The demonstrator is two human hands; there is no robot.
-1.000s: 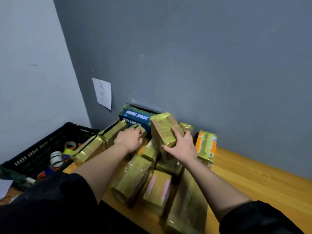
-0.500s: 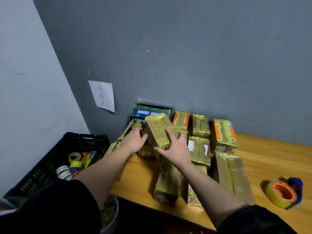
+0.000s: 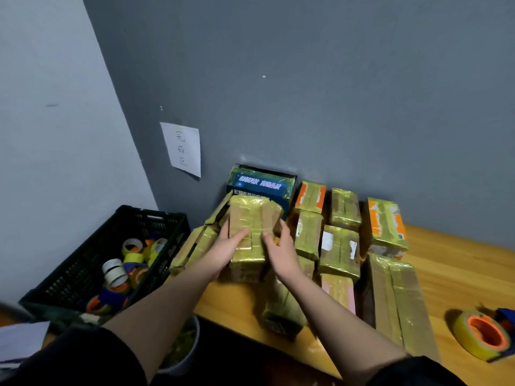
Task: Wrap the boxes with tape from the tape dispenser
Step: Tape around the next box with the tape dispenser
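Both hands: left (image 3: pixel 227 250), right (image 3: pixel 281 252) flat on taped box (image 3: pixel 252 235); wrapped boxes (image 3: pixel 338 250) crowd round; tape dispenser (image 3: pixel 485 334) right.

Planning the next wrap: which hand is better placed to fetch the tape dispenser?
The right hand: the tape dispenser lies on the table's right side, its side; the left hand is farther across.

Head view — forward-down, close over table (image 3: pixel 459 274).
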